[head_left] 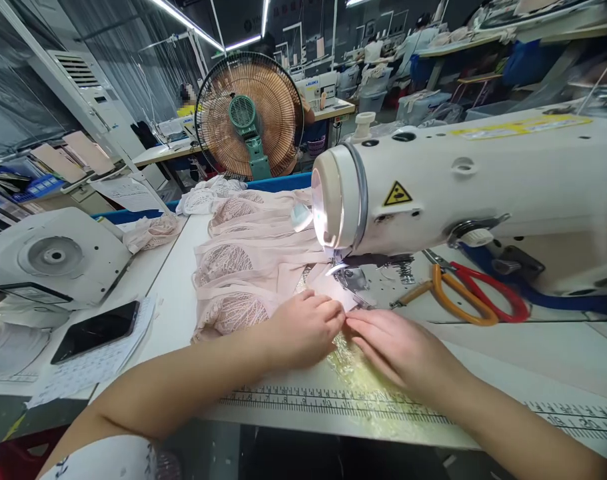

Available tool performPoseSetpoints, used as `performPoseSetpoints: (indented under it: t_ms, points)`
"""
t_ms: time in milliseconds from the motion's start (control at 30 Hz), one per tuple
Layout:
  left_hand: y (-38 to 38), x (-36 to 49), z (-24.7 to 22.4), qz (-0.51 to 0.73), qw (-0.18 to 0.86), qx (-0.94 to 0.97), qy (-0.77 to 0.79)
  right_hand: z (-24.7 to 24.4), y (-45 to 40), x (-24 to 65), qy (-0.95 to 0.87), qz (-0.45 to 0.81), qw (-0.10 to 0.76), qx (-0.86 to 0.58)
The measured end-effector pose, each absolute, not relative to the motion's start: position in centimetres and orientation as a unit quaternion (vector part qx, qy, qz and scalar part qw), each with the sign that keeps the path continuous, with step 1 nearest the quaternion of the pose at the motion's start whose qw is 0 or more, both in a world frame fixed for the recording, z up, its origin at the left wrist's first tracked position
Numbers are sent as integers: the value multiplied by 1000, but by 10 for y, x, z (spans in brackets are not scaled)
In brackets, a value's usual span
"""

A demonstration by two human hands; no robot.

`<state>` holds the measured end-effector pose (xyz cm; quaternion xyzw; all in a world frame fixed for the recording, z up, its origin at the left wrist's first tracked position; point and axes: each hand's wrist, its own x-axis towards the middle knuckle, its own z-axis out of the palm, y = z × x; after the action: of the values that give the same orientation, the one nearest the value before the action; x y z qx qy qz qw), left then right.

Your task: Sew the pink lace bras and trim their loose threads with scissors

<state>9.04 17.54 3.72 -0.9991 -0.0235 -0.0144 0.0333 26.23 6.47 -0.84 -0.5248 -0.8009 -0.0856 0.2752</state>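
Close in front of the needle of a white sewing machine [413,187], both hands meet over a small piece of pale pink fabric [339,293]. My left hand [303,327] is closed, its fingertips pinching the fabric's near edge. From the other side, my right hand [396,343] presses its fingers together on the same edge, the fingertips almost touching the left ones. The machine's lamp lights the presser foot [339,267]. Left of the needle lie several pale pink lace bras [230,260], side by side and partly behind my left hand.
Orange-handled scissors [458,297] and red-handled scissors [503,293] lie under the machine arm. A phone [96,331] rests on papers at left, near another machine head [53,257]. A printed ruler [303,400] runs along the front edge. Behind stands a large fan [250,113]; other people sit farther back.
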Motion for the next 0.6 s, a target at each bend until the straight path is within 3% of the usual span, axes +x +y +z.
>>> performPoseSetpoints:
  t_ms: [167,600]
  points:
    - [179,77,22,-36,87,-995,-14,-16,65,269,-782,-104,249,-562]
    - [222,84,29,3,45,-999,-13,-20,71,265,-783,-112,230,-567]
